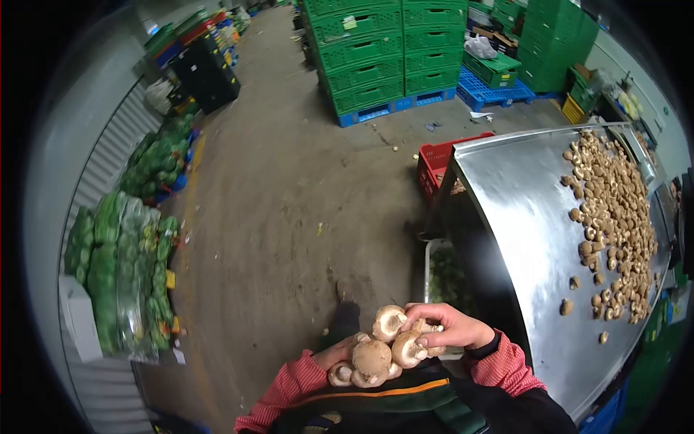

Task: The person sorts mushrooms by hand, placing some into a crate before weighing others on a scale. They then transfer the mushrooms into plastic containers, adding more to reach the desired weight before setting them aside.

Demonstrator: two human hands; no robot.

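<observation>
A small heap of brown-capped mushrooms (372,359) is gathered in front of my body, low in the head view. My left hand (335,354) is closed round the left side of the heap, partly hidden behind the caps. From the right, my right hand (450,327) curls its fingers over several more mushrooms, some with pale gills and stems turned up. Many more mushrooms (611,210) lie spread over the metal table (499,195) to my right, apart from both hands.
A red crate (432,163) stands behind the table's near left corner, and a white-rimmed bin (428,271) sits beside the table. Green crates (365,61) are stacked on a blue pallet (394,108) ahead. Bagged green produce (108,267) lines the left wall.
</observation>
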